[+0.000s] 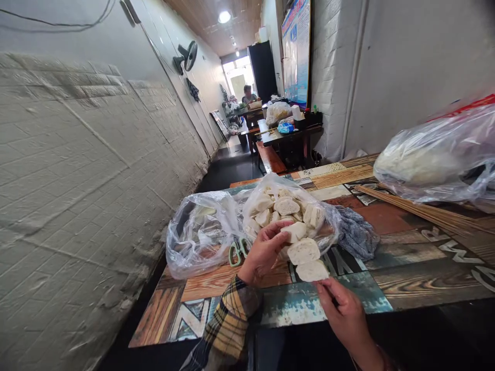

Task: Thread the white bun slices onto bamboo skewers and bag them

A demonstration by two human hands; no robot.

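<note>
My left hand [266, 250] pinches a white slice of bread [296, 232], thumb on its near side. Two more bread slices [304, 251] follow in a row down toward my right hand [344, 309]. Its fingers are closed at the lower edge of the last slice [312, 271], apparently on the end of a thin skewer, mostly hidden by the slices and fingers. Just beyond my left hand, a clear plastic bag [328, 226] lies open, full of cut bread pieces [286, 206]. Green-handled scissors [234, 254] lie left of my left wrist.
Another clear bag [181, 247] lies crumpled at the left. A grey cloth [358, 234] sits right of the bread bag. Bamboo skewers [421, 208] and a large filled plastic bag [433, 159] are on the right of the wood-patterned table [410, 278]. Far back, a person [249, 95] sits at another table.
</note>
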